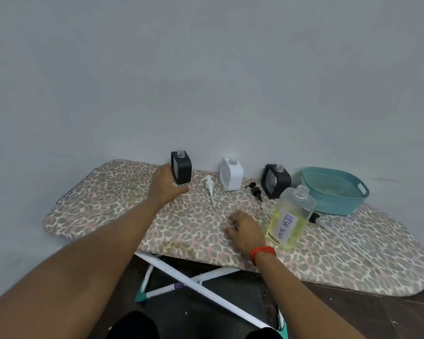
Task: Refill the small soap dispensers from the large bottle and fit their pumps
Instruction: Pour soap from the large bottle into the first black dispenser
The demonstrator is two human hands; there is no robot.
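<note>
My left hand grips the left black dispenser, which stands upright without a pump at the back of the ironing board. A white dispenser and a second black dispenser stand further right, both without pumps. A white pump and a black pump lie on the board between them. The large clear bottle, labelled "DISH SOAP" and holding yellow liquid, stands uncapped at the right. My right hand rests on the board just left of it, fingers curled, holding nothing.
A teal plastic basket sits at the back right. Another black pump with a long tube lies behind the large bottle. A wall runs close behind the board. The board's white legs and dark floor lie below its front edge.
</note>
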